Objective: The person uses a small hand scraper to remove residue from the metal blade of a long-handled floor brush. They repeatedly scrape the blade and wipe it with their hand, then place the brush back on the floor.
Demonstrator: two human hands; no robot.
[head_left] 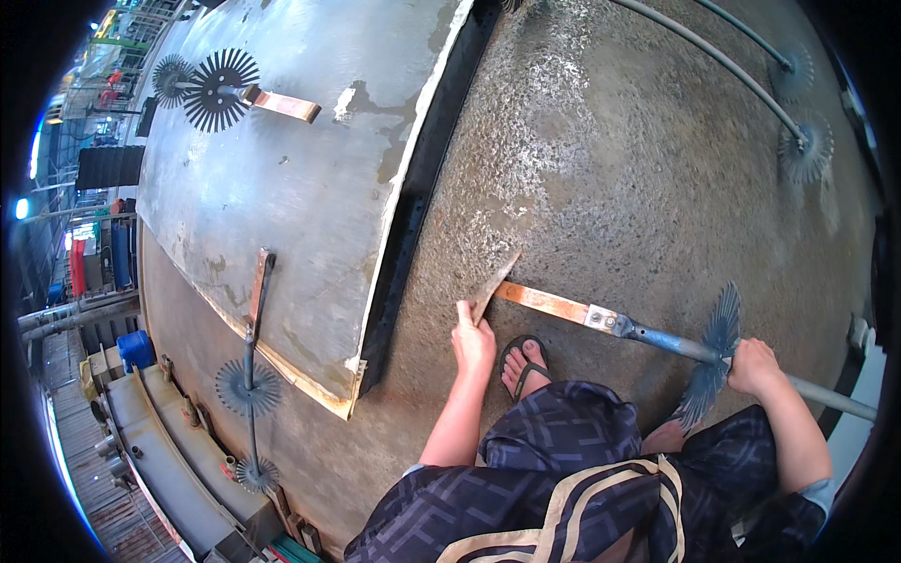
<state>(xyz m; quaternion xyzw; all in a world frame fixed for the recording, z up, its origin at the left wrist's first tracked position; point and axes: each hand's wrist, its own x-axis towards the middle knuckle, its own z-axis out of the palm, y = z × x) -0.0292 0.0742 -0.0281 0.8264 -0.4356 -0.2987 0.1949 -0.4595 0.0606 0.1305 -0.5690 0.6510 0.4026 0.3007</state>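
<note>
My left hand (pixel 473 342) is closed around a thin, flat, greyish-tan pointed strip (pixel 496 284); its exact kind I cannot make out. The strip's tip points up and away, and its side lies against or very near the end of a coppery flat bar (pixel 542 300). That bar is bolted to a long metal rod (pixel 671 342), blue-grey near the joint. A dark slotted disc (pixel 710 361) sits around the rod. Just right of the disc, my right hand (pixel 754 366) is wrapped around the rod, which continues toward the right edge.
A large grey metal-topped table (pixel 310 178) stands at left, with similar disc-bearing rods (pixel 249 361) and a copper-ended piece (pixel 282 103) on it or at its edge. More disc rods (pixel 732 66) lie at upper right on the rough floor (pixel 563 178). My sandalled foot (pixel 524 364) is below the bar.
</note>
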